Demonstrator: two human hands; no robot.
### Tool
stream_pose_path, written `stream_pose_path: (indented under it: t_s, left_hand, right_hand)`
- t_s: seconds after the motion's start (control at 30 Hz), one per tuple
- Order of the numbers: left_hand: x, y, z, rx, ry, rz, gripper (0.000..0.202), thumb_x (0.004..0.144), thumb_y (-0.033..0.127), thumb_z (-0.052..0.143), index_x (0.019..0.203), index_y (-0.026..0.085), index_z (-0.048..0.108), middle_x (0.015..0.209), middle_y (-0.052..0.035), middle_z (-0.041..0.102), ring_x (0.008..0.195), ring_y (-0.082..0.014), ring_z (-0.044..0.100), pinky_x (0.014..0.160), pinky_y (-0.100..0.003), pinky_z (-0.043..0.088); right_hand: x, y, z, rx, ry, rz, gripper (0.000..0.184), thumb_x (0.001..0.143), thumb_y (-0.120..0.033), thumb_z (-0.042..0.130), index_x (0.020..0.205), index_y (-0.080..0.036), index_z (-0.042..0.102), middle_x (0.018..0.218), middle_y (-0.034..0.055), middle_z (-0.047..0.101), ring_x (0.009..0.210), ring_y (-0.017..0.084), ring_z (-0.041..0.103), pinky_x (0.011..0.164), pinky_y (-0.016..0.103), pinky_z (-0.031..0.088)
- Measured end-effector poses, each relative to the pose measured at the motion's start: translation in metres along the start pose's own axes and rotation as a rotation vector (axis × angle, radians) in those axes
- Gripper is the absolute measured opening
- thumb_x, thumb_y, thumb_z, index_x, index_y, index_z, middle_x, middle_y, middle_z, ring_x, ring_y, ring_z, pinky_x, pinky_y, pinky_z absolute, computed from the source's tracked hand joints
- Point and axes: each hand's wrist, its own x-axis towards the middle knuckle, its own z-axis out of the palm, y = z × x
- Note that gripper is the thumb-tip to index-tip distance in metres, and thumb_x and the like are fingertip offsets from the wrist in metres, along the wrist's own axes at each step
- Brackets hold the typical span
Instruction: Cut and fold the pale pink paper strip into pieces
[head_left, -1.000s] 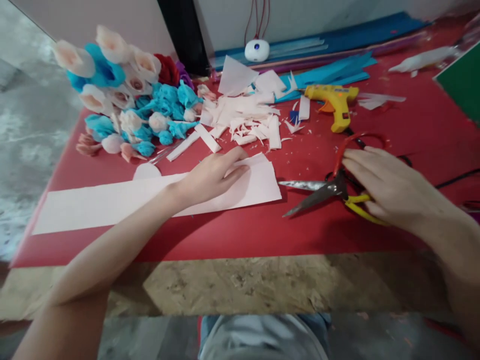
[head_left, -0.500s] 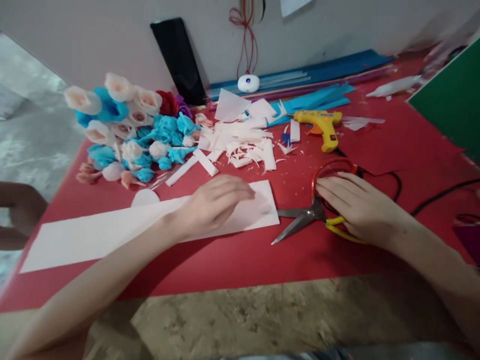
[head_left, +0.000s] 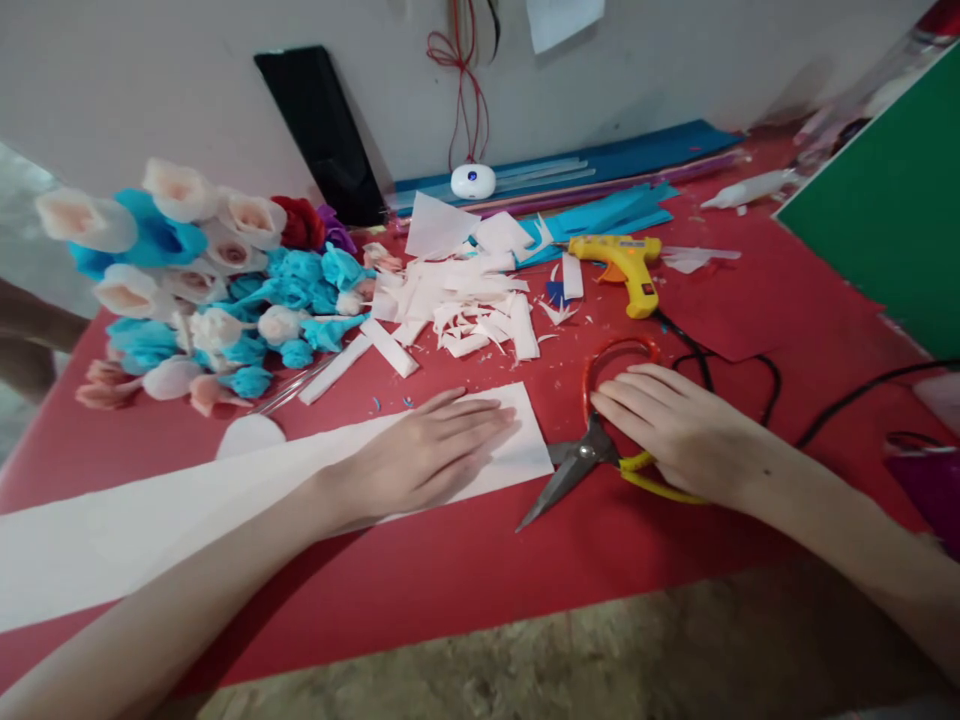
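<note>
My left hand (head_left: 420, 455) lies flat, fingers stretched out, on the right end of a long white paper strip (head_left: 187, 500) that runs across the red table cover (head_left: 465, 560). My right hand (head_left: 675, 430) rests with fingers extended over the red and yellow handles of a pair of scissors (head_left: 559, 475). The scissors lie on the table just right of the strip's end, their blades pointing left toward the paper.
A heap of blue, white and pink paper flowers (head_left: 217, 290) sits at the back left, white paper scraps (head_left: 457, 300) beside it. Behind are a yellow glue gun (head_left: 622, 265) with a black cable (head_left: 757, 370), blue sheets (head_left: 600, 210), a green board (head_left: 892, 220). Another person's arm (head_left: 30, 340) shows at the left edge.
The view has tilted up and the table sits lower in frame. My left hand has flattened on the strip. The scissor blades have come closer together under my right hand.
</note>
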Motion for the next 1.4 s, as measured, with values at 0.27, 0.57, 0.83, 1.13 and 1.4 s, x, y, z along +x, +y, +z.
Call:
stream_pose_path:
  t_s: [0.27, 0.57, 0.83, 1.13, 1.4]
  left_hand:
    - [0.0, 0.0, 0.004, 0.073, 0.014, 0.006, 0.043, 0.095, 0.021, 0.033, 0.137, 0.018, 0.035, 0.143, -0.0053, 0.04, 0.135, -0.0178, 0.032, 0.114, -0.041, 0.024]
    - [0.001, 0.001, 0.004, 0.1, 0.037, 0.009, 0.042, 0.093, 0.019, 0.036, 0.135, 0.018, 0.04, 0.14, -0.0055, 0.044, 0.133, -0.0179, 0.036, 0.113, -0.041, 0.025]
    - [0.0, -0.001, 0.004, 0.128, 0.03, 0.018, 0.042, 0.094, 0.019, 0.034, 0.136, 0.017, 0.037, 0.141, -0.0053, 0.042, 0.134, -0.0169, 0.034, 0.113, -0.04, 0.025]
    - [0.001, 0.0, 0.005, 0.14, 0.051, 0.031, 0.041, 0.094, 0.02, 0.034, 0.135, 0.016, 0.038, 0.142, -0.0038, 0.042, 0.134, -0.0147, 0.033, 0.114, -0.036, 0.022]
    - [0.001, 0.0, 0.006, 0.133, 0.069, 0.034, 0.041, 0.095, 0.019, 0.033, 0.135, 0.016, 0.038, 0.14, -0.0066, 0.043, 0.132, -0.0165, 0.036, 0.112, -0.039, 0.026]
  right_hand:
    - [0.002, -0.001, 0.0, 0.0, 0.005, -0.051, 0.04, 0.069, -0.002, 0.038, 0.102, -0.005, 0.059, 0.097, 0.0126, 0.064, 0.089, 0.024, 0.053, 0.087, 0.037, 0.041]
    - [-0.005, -0.001, 0.002, -0.009, 0.058, -0.027, 0.036, 0.077, 0.002, 0.031, 0.099, -0.012, 0.057, 0.09, 0.0091, 0.064, 0.084, 0.022, 0.054, 0.083, 0.039, 0.044]
    - [-0.022, -0.001, 0.006, 0.021, 0.026, -0.023, 0.034, 0.083, 0.0, 0.032, 0.105, -0.011, 0.055, 0.091, 0.0094, 0.062, 0.084, 0.022, 0.054, 0.081, 0.038, 0.047]
    - [-0.025, -0.007, 0.008, -0.057, 0.001, -0.048, 0.035, 0.082, 0.0, 0.032, 0.111, 0.002, 0.051, 0.105, 0.0187, 0.059, 0.101, 0.029, 0.052, 0.09, 0.044, 0.044]
    - [-0.013, -0.014, 0.004, -0.035, -0.003, -0.031, 0.032, 0.082, -0.005, 0.036, 0.109, 0.002, 0.052, 0.103, 0.0204, 0.062, 0.092, 0.028, 0.055, 0.083, 0.042, 0.045]
